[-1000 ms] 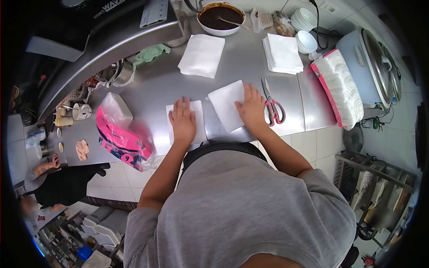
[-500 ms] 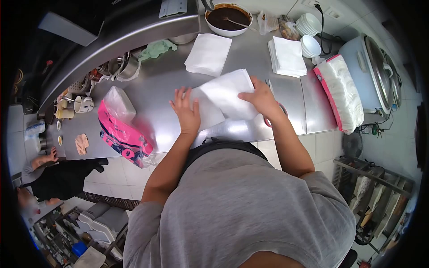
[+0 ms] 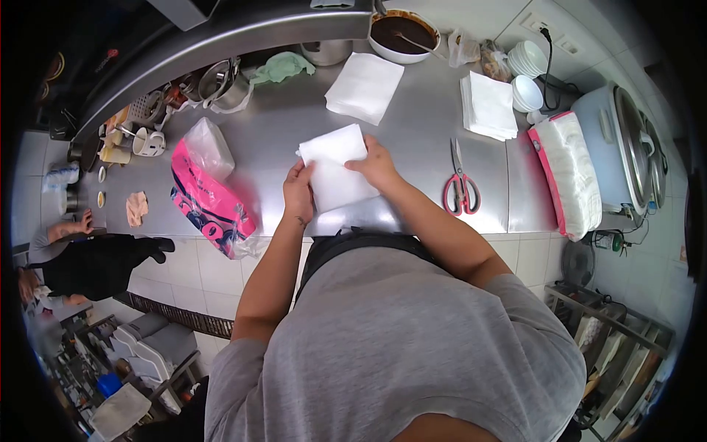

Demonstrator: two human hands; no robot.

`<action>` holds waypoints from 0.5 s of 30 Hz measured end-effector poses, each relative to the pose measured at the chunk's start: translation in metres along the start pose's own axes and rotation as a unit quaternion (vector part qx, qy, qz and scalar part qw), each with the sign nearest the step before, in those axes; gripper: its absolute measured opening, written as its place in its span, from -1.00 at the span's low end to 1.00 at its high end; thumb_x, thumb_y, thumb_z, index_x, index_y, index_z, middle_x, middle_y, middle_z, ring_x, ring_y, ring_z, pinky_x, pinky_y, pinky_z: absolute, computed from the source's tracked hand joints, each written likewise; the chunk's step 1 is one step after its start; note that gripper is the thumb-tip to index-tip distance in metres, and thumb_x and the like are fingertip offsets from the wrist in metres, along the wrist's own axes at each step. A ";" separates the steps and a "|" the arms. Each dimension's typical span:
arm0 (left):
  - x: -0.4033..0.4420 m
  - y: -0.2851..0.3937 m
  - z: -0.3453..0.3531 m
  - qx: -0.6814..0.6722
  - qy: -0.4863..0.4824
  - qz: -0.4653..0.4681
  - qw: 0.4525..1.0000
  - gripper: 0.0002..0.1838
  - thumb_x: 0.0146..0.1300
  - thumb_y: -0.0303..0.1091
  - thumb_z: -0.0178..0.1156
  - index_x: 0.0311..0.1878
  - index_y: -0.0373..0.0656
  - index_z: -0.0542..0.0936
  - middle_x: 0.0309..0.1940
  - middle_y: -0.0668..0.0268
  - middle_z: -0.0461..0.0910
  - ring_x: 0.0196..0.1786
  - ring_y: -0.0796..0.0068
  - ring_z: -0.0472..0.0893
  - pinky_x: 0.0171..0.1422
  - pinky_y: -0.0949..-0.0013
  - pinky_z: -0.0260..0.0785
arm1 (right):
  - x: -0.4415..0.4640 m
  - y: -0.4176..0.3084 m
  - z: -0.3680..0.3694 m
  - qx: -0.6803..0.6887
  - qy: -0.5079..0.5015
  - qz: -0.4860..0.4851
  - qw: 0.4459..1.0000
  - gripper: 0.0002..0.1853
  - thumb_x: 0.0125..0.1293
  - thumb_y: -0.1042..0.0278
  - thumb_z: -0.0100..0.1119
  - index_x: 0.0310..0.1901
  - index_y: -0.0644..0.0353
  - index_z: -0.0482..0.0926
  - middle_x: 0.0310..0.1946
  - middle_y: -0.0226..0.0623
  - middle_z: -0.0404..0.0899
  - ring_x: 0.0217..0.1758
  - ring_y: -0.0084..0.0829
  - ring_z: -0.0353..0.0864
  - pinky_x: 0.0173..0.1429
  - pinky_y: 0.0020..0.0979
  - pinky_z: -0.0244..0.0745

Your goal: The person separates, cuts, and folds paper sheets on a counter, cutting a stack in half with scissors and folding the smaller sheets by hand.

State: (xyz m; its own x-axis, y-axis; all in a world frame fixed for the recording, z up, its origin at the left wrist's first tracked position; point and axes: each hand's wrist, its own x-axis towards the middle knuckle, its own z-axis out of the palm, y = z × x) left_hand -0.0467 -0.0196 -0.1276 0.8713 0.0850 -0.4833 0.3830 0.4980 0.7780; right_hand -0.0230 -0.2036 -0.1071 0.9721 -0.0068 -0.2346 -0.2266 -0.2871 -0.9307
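Between my hands is a small stack of white paper napkins, squared up above the steel counter near its front edge. My left hand grips the left side, thumb on top. On the right side, my right hand closes over the edge with its thumb lying on the top sheet. The fingers underneath are hidden. Beyond my hands lies a second napkin pile, and another pile is farther right. Red-handled scissors lie to the right of my right hand, blades pointing away.
An opened pink plastic pack lies at left, and a pink-and-white pack at right. A bowl of dark sauce, stacked white bowls and a large cooker stand behind. A co-worker is at far left.
My hands have drawn the spread napkins together into one stack, slightly left. My left hand went from flat to gripping. The scissors now show fully as my right hand moved off them.
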 end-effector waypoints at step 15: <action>0.023 -0.018 -0.009 0.281 0.162 0.171 0.930 -0.37 0.07 -0.48 0.33 0.23 -0.41 0.35 -0.19 0.22 0.51 -0.26 0.50 0.49 -0.16 0.45 0.41 | -0.015 -0.013 0.007 -0.049 0.087 -0.023 0.995 -0.27 0.02 0.50 0.29 0.27 0.33 0.23 -0.17 0.17 0.60 -0.07 0.06 0.61 0.01 -0.19 0.48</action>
State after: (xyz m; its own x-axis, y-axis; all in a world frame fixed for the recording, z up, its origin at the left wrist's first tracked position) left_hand -0.0368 -0.0189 -0.1563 0.8679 0.4570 -0.1945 0.2803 -0.1275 0.9514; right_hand -0.0353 -0.1933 -0.0936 0.9790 -0.1547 -0.1326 -0.1831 -0.3822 -0.9058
